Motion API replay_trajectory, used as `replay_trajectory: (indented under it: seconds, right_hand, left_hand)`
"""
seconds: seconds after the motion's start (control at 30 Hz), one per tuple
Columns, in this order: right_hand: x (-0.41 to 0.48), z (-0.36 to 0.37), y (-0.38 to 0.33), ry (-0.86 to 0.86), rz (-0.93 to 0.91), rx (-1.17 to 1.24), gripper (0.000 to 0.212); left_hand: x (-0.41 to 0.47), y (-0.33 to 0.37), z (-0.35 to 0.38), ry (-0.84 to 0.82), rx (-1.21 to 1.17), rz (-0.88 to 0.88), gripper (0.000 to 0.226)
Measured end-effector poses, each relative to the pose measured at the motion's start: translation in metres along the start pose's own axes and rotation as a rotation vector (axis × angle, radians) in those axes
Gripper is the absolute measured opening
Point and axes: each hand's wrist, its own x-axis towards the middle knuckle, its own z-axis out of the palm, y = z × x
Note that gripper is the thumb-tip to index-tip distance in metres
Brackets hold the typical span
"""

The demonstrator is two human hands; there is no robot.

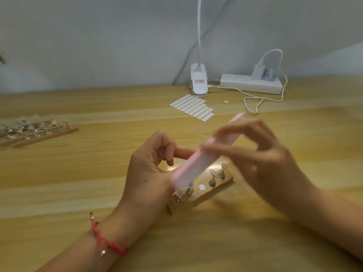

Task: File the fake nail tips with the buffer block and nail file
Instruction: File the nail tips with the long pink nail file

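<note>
We are counting one pink rectangular buffer block (198,163), and the right hand (261,160) is grasping it across its far half with thumb and fingers (235,130) wrapped around it. The hand is smeared by motion. The block is slanting down over the short wooden strip (214,191) on the tabletop (78,183), with its near end hanging just above the strip's left end.

Four small metal stands (212,181) are standing on that strip, and one white round sticker dot (202,187) is lying between the second and third. We are making out two clear nail tips (213,172) on the right pair. The block is covering the tops of the left pair.

The left hand (149,169), wearing one red cord bracelet (108,242), is sitting against the strip's left end with its fingers curled. One finger is reaching behind the block, so we cannot tell what, if anything, it is grasping.

Far left of the strip, more wooden strips with stands (39,130) are lying side by side. They are blurred and cut by the frame edge, so we are not counting them. Beyond the strip, one sheet of white oval stickers (192,107) is lying flat. Behind it, one white clip lamp (199,81) is standing with its neck running out of view. To the right of the lamp, one white power strip (251,83) is carrying one white charger (258,72).
</note>
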Motion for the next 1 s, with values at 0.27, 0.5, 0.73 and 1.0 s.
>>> replay_trajectory:
  seconds: [0.27,0.5,0.73,1.0]
  right_hand:
    - [-0.002,-0.018,0.039,0.111,0.19,-0.045,0.048]
    - [-0.004,-0.002,0.009,-0.066,-0.148,-0.008,0.048]
    - [-0.005,0.0,-0.005,0.006,-0.261,-0.039,0.039]
    - [-0.004,-0.002,-0.009,0.02,-0.266,-0.083,0.035]
  left_hand:
    - [0.001,0.003,0.001,-0.041,-0.077,-0.093,0.042]
    - [0.004,0.007,0.0,-0.109,-0.355,-0.268,0.032]
    - [0.004,0.005,-0.003,-0.164,-0.517,-0.384,0.051]
    - [0.005,0.007,-0.004,-0.202,-0.633,-0.448,0.044]
